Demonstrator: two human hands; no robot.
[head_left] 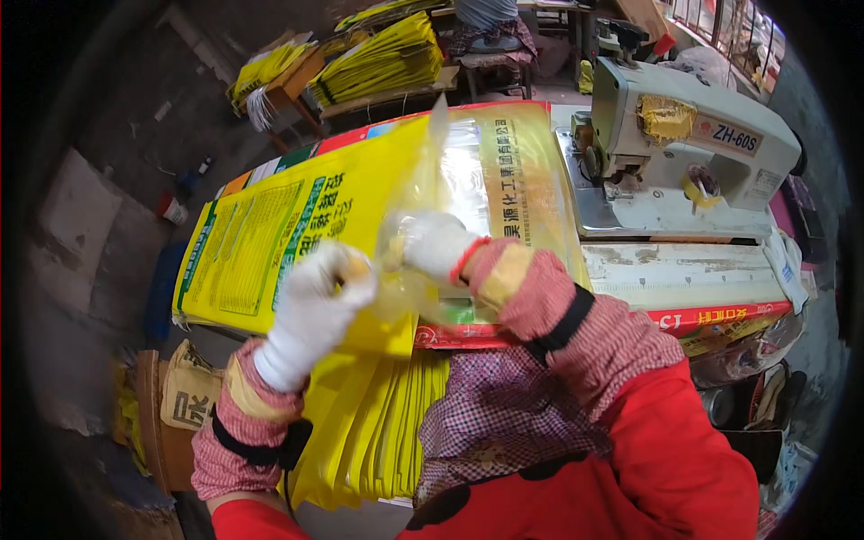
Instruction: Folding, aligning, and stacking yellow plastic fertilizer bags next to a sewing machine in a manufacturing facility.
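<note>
My right hand, in a white glove, is closed on crumpled clear plastic film, which is smeared by motion. My left hand, also gloved, has its fingers curled in beside the film, over the printed yellow sack. Whether it pinches the film or the sack's edge is hidden. The yellow sack lies flat on the table, its right part lifted and blurred. Right of it lies a translucent sack with dark printing.
An industrial sewing machine stands on the table at the right, a tape roll on it. Folded yellow sacks hang below the table's front edge. More sack stacks lie at the back, near a seated person.
</note>
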